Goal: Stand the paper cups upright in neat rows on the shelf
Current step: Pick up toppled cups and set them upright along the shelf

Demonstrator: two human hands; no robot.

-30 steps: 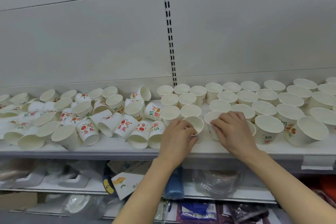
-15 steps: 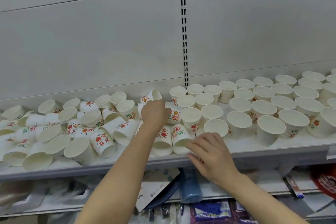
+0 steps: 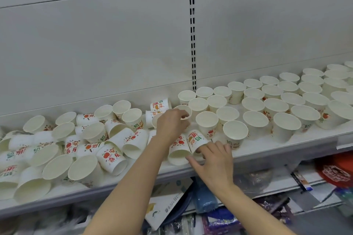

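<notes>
White paper cups with red and green print cover the grey shelf (image 3: 267, 145). On the right they stand upright in rows (image 3: 277, 101); on the left several lie tipped in a heap (image 3: 80, 145). My left hand (image 3: 171, 125) grips an upright cup (image 3: 185, 110) by its rim, just left of the standing rows. My right hand (image 3: 214, 160) is at the shelf's front edge, its fingertips in the mouth of a cup lying on its side (image 3: 196, 140). Beside that one lies another tipped cup (image 3: 178, 149).
A grey back panel with a slotted upright (image 3: 192, 44) rises behind the shelf. Below it a lower shelf holds a white carton (image 3: 168, 208), a blue roll (image 3: 204, 198), plastic bags and a red packet (image 3: 336, 171).
My left hand has picked a cup out of the heap and holds it near the standing rows. My right hand has moved up from the shelf edge onto a lying cup. The view shifted left.
</notes>
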